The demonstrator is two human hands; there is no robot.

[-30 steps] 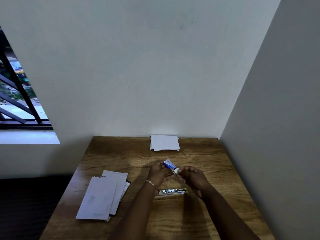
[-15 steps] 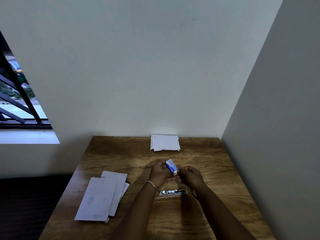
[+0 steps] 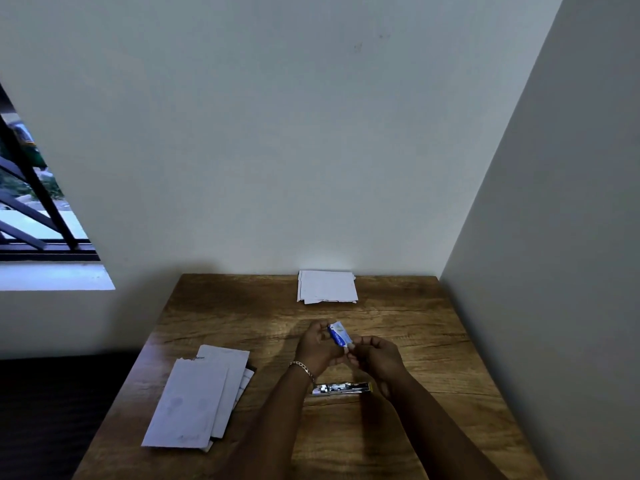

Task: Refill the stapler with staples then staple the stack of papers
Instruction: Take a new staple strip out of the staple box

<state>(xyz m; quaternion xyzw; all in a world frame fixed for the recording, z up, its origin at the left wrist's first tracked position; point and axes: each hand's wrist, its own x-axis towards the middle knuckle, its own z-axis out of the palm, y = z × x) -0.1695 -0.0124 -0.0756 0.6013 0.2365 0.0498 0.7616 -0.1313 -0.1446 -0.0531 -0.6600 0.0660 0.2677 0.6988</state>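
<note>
A small blue and white staple box (image 3: pixel 339 335) is held above the middle of the wooden table (image 3: pixel 433 341). My left hand (image 3: pixel 317 348) grips its far end, and my right hand (image 3: pixel 377 358) pinches its near end. Below my wrists a metal stapler (image 3: pixel 341 388) lies flat on the table. One stack of white papers (image 3: pixel 327 286) rests at the table's far edge against the wall. A second stack of long white papers (image 3: pixel 199 400) lies at the left front.
Walls close the table at the back and on the right (image 3: pixel 554 271). A barred window (image 3: pixel 31 209) opens at the left. The table's left edge drops to a dark floor (image 3: pixel 52 410).
Both hands have drawn closer together on the staple box, and my right fingers now cover more of its white end. The stapler and papers have not moved.
</note>
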